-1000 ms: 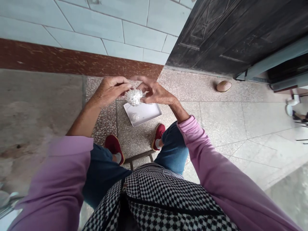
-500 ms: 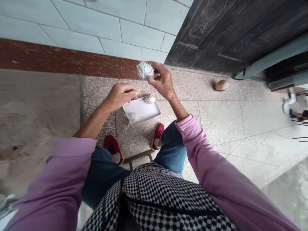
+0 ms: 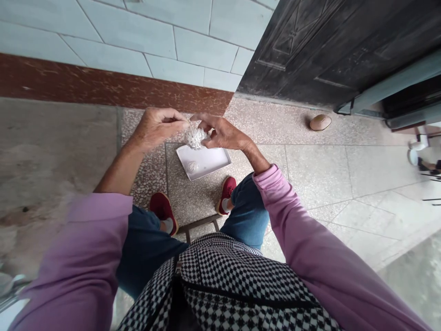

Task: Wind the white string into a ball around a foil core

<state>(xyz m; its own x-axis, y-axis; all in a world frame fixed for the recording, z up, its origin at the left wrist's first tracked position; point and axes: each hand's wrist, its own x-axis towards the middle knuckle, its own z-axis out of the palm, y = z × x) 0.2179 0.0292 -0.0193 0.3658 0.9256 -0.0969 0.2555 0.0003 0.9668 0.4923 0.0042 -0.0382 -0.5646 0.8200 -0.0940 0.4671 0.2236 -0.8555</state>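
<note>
My two hands meet in front of me over a white tray (image 3: pixel 213 162) on the floor. My right hand (image 3: pixel 222 133) is closed round a white spiky ball (image 3: pixel 195 137). My left hand (image 3: pixel 156 126) is pinched beside the ball's upper left, finger and thumb pressed together on something too thin to make out. A small whitish lump (image 3: pixel 193 166) lies in the tray. Both forearms come out of pink sleeves.
I sit on a low stool (image 3: pixel 201 225) with my red shoes (image 3: pixel 164 216) on the speckled floor. A tiled wall with a red-brown base (image 3: pixel 103 87) stands ahead, a dark door (image 3: pixel 327 50) at the right. A brown oval object (image 3: pixel 320 122) lies by the door.
My right hand, which had lifted the spiky ball up toward the wall, has brought it back down over the tray. My left hand has risen to meet it.
</note>
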